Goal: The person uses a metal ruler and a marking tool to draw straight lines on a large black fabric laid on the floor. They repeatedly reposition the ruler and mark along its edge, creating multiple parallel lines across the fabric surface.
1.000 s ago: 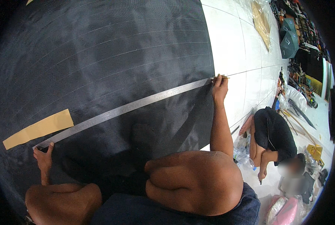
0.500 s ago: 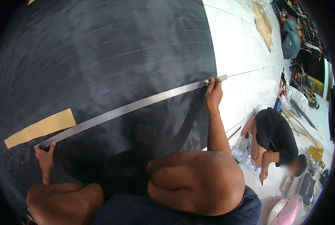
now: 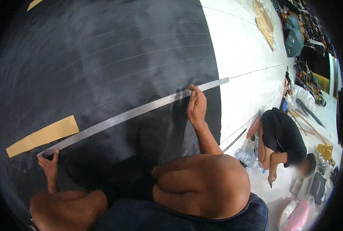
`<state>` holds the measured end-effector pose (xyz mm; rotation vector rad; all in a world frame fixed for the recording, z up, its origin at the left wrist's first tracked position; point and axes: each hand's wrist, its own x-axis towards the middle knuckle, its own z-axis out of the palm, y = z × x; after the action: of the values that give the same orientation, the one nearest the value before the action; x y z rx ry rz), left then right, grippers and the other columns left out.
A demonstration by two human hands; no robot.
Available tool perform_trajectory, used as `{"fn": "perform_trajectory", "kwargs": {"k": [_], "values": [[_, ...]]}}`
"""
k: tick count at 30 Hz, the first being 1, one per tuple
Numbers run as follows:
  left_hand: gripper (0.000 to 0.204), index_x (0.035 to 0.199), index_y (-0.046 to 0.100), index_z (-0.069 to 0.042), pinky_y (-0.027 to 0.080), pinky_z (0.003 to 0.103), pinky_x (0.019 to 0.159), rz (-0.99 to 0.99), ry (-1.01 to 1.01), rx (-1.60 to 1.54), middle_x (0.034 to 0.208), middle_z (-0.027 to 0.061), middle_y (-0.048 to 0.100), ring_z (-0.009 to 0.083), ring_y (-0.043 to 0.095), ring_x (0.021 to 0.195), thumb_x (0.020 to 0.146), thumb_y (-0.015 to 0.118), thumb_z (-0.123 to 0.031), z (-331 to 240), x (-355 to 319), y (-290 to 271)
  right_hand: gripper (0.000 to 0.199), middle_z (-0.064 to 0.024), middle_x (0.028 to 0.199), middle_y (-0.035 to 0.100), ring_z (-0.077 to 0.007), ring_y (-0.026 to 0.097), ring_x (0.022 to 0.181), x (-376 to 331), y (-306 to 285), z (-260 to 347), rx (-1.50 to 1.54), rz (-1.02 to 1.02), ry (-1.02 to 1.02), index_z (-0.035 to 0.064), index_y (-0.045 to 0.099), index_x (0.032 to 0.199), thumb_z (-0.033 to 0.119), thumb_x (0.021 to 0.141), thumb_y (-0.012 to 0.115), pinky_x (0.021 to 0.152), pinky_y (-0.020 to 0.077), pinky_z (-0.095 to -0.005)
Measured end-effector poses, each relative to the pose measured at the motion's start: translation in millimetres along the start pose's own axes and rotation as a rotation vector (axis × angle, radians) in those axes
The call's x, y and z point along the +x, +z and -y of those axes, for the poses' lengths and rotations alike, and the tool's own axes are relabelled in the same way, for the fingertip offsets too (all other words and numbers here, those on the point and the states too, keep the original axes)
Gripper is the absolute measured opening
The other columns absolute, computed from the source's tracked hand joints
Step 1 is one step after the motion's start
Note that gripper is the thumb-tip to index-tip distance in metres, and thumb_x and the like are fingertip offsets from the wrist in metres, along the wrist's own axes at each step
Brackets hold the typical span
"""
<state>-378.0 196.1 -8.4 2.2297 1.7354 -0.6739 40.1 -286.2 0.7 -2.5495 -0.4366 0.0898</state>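
Note:
A long metal straightedge [image 3: 133, 112] lies slantwise across a large black fabric sheet [image 3: 102, 57] spread on the floor. My left hand [image 3: 49, 164] presses the ruler's near-left end with its fingertips. My right hand [image 3: 196, 106] rests on the ruler toward its far-right end, fingers together and pointing up along the edge; whether it pinches a marking tool I cannot tell. Faint chalk lines run across the fabric parallel to the ruler. A tan paper strip [image 3: 44, 135] lies on the fabric just left of the ruler's end. My bare knees fill the lower middle.
White tiled floor [image 3: 240, 50] borders the fabric on the right. Another person in black [image 3: 283, 138] crouches there beside plastic bottles [image 3: 248, 158]. Bags, tools and clutter line the far right; a brown paper piece [image 3: 265, 23] lies at the top right.
My right hand has slid leftward along the ruler, away from its far end, which now pokes past the fabric edge. My left hand has stayed at the near end.

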Motion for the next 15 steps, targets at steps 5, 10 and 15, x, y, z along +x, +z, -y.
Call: {"fn": "perform_trajectory", "kwargs": {"k": [5,10,15], "values": [[0.123,0.151,0.019,0.015,0.029,0.051,0.118,0.011,0.040,-0.018,0.154,0.0350,0.025,0.0452,0.030,0.145,0.079,0.072,-0.070,-4.7,2.1,10.9,0.026,-0.0179,0.140,0.056,-0.0381,0.051,0.130,-46.7,5.0,-33.6,-0.332,0.034,-0.184,0.0059,0.061,0.122,0.011,0.097,0.056,0.104,0.0374,-0.0543],[0.110,0.142,0.037,0.018,0.030,0.048,0.118,-0.143,-0.002,-0.126,0.147,0.0362,0.037,0.0464,0.034,0.142,0.080,0.074,-0.065,118.7,32.6,37.7,0.027,-0.0138,0.140,0.057,-0.0343,0.051,0.130,-73.8,28.1,14.7,-0.240,0.130,-0.252,0.0092,0.062,0.118,0.015,0.092,0.065,0.101,0.0378,-0.0491],[0.098,0.134,0.048,0.015,0.035,0.047,0.113,-0.083,-0.028,-0.418,0.142,0.0340,0.045,0.0461,0.042,0.135,0.079,0.076,-0.060,175.7,13.3,0.6,0.033,-0.0169,0.119,0.069,-0.0395,0.066,0.104,-77.4,39.7,85.9,-0.003,0.361,-0.452,0.0033,0.066,0.107,0.003,0.075,0.075,0.088,0.0518,-0.0487]]}}
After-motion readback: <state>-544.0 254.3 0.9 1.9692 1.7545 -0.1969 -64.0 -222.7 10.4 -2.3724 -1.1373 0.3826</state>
